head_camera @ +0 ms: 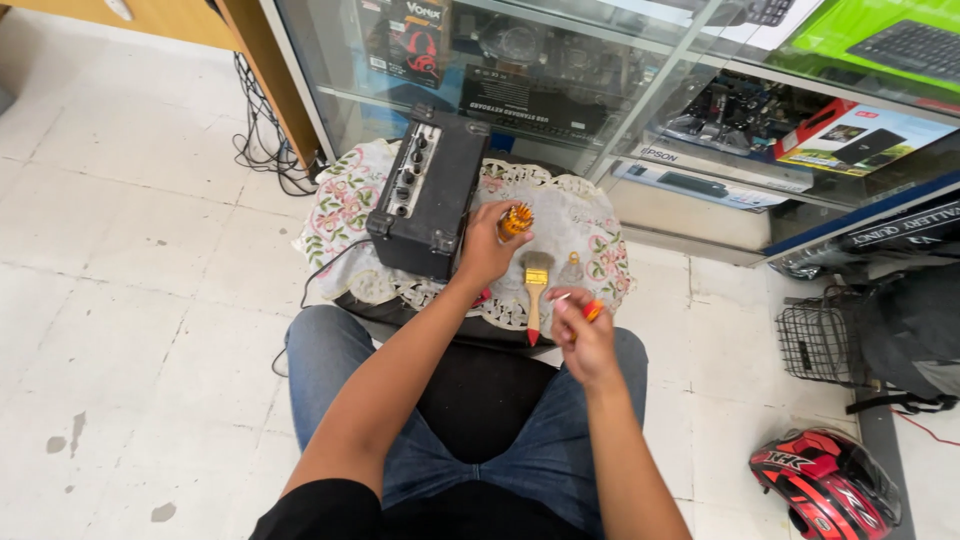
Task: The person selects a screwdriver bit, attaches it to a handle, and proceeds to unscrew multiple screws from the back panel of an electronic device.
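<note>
A person is sitting on a white tiled floor [130,260] marked with a few grey smudges, knees in blue jeans drawn up to a small round tabletop [590,225] that is wearing a lace-edged floral cloth. On the left part of that cloth a small black amplifier [425,195] is lying with its row of knobs facing up, and a black cable is trailing from beneath it down toward the floor. The left hand [487,250] is reaching over the near right corner of the amplifier, its fingers clenching an orange bit holder [516,220] with metal tips sticking up. Just right of it a paintbrush [536,290] with a pale wooden handle and red tip is lying on the cloth, handle pointing near, and a small clear bottle [573,268] is standing beside the bristles. The right hand [583,335] is hovering over the near edge, its fingers grasping a small screwdriver [590,310] with an orange-red handle. Beyond the tabletop a glass display case [620,90] is showing boxed electronics on its shelves. At far left, cables are hanging below a wooden counter [200,25]. To the right, a black wire basket [815,340] is sitting beside a dark bag, and a red and black helmet [825,485] is resting on the floor nearby.
</note>
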